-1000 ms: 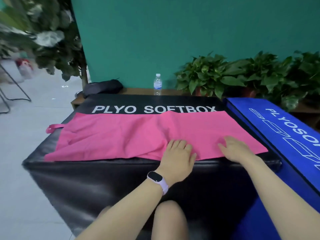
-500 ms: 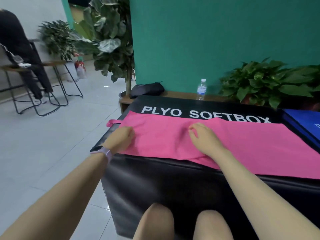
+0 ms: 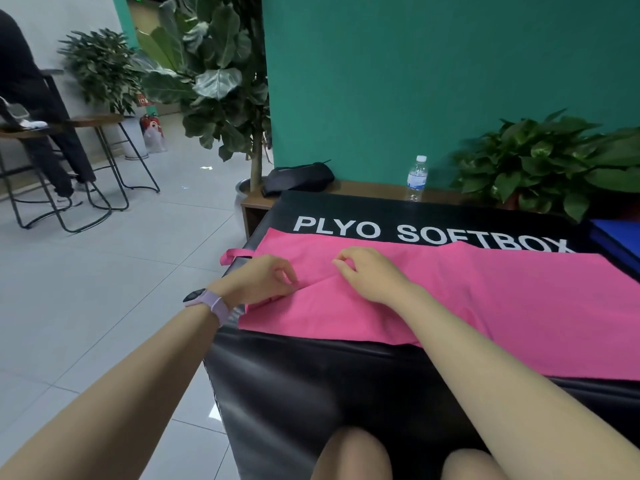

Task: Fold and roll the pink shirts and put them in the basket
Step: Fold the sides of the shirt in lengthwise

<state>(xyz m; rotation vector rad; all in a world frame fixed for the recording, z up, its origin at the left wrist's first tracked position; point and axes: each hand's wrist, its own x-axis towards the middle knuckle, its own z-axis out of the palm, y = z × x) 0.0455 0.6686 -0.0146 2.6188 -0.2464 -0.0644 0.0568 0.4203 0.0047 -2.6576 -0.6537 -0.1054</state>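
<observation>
Pink shirt [image 3: 485, 306]: laid flat as a long folded band across the top of the black soft box [image 3: 346, 393], left end near the box's left edge, a small pink loop overhanging that edge.

Left hand [image 3: 258, 278]: at the shirt's left end, fingers curled, thumb and fingertips pinching a ridge of cloth. Half a second ago: resting knuckles-up on the same end, no ridge raised.

Right hand [image 3: 370, 273]: just beside the left, on the shirt, fingers curled, thumb and forefinger closed together; cloth between them cannot be confirmed. Half a second ago: in much the same place, fingers bent onto the fabric.

One second ago: both hands flat, fingers straight, near the shirt's right end.

Diagonal crease now running between the two hands.

Behind the box: water bottle [image 3: 416, 178], black bag [image 3: 298, 178], potted plant [image 3: 554, 161].
</observation>
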